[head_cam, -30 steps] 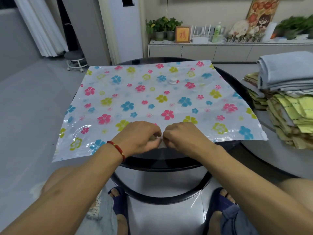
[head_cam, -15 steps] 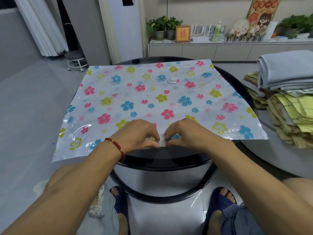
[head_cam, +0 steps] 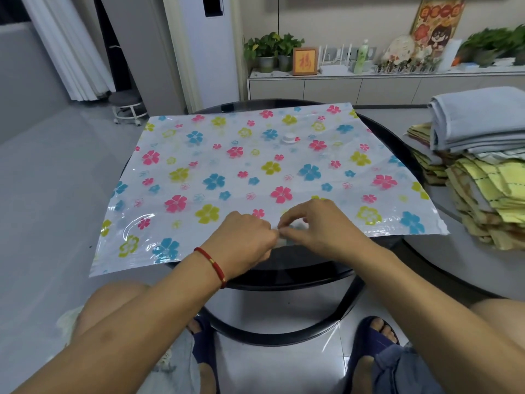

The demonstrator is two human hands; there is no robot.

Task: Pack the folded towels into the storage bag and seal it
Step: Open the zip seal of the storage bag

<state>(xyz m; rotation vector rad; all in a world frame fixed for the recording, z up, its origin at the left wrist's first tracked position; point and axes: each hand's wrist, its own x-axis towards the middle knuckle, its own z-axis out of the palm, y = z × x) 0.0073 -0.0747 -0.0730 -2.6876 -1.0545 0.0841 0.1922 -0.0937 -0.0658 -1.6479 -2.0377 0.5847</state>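
Step in hand: opening the storage bag [head_cam: 255, 172]; judging by the flat, unfilled bag and the towels off to the side, packing has not yet begun.
Left hand [head_cam: 241, 245]: fingers curled and clamped on the near edge of the bag, at its middle.
Right hand [head_cam: 318, 228]: fingers [head_cam: 287, 223] curled and pinching the same edge, tips meeting the left hand's; exactly which layer each hand has is hidden under the knuckles.
Storage bag: lies flat on the round dark surface [head_cam: 392, 132], stretching away from the fingers, its left corner overhanging; flower print, a white valve cap [head_cam: 289, 137] well beyond the fingers.
Folded towels [head_cam: 480, 169]: stacked well to the right of the right hand's fingers, grey ones atop yellow checked ones, on an adjoining grey surface; none is in the bag.
Next move calls for: parting the two plastic layers at the pinch, then working outward along the edge until the mouth gapes wide enough for a towel stack.
Care needed: the film looks slick and thin, so a firm pinch on each layer matters.
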